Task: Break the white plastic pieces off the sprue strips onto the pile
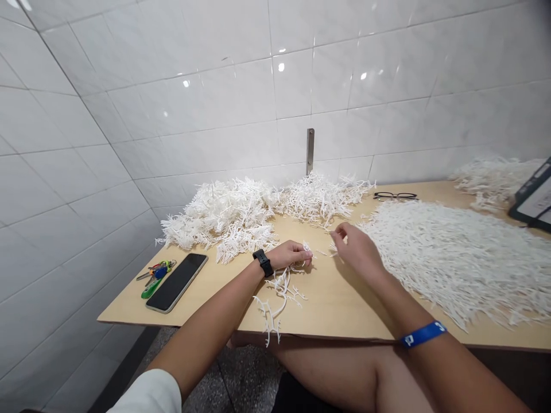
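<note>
My left hand (293,254), with a black watch on its wrist, is closed in a pinch on a white branched plastic piece (306,249). More white branched plastic (282,298) lies below that wrist, reaching over the table's front edge; whether it joins the held piece I cannot tell. To the right, my right hand (355,246) hovers above the board with thumb and fingers pinched together. Whatever is between those fingertips is too small to make out. A few tiny white bits (321,252) lie between the hands. Beside my right hand spreads a wide heap of small white slender pieces (456,258).
Tangled white branched pieces are piled (236,212) at the back left, with another pile (322,198) beside them. A phone (177,282) and keys (157,275) lie left. Glasses (395,196) rest at the back; a dark-edged case (534,198) stands far right. A tiled wall borders the table.
</note>
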A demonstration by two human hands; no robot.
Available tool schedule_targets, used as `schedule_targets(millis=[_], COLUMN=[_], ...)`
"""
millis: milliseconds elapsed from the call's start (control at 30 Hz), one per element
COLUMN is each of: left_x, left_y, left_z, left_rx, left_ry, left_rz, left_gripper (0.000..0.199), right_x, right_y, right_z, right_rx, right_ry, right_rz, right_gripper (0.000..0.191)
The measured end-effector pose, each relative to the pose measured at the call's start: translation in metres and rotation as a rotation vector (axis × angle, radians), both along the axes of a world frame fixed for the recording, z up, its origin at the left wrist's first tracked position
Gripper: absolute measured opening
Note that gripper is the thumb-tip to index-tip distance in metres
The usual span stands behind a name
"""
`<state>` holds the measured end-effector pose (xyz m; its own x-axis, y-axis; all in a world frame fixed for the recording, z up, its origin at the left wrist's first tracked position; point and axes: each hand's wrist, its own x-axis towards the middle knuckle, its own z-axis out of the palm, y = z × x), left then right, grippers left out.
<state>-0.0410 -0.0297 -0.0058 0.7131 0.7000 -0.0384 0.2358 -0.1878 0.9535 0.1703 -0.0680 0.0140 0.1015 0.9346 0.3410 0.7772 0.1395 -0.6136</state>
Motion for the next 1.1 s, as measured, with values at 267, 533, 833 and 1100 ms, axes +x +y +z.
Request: schedule_targets(millis=[267, 533, 833, 1100], left_x=[-0.002, -0.004, 0.001, 0.005], left_y=[0.0, -0.001, -0.006, -0.009], left_z=[0.005, 0.0, 0.005, 0.009], left_rx=[0.009, -0.225, -0.277, -0.199], left_ry=[-0.006, -0.192, -0.338, -0.188], left_rz=[-0.143, -0.073, 0.036, 0.007], left_gripper=[0.047, 0.051, 0.045, 0.047], right_x=[-0.033, -0.023, -0.011, -0.017], right_y=[-0.008, -0.003, -0.003, -0.004], right_z=[-0.005, -0.004, -0.007, -0.005], right_rx=[-0.411, -0.406, -0.177, -0.161], right_ry=[0.447, 0.705, 0.394, 0.236], right_rz=[0.709, 0.803, 0.283, 0.225], right_gripper=[0.049, 0.048, 0.027, 0.027])
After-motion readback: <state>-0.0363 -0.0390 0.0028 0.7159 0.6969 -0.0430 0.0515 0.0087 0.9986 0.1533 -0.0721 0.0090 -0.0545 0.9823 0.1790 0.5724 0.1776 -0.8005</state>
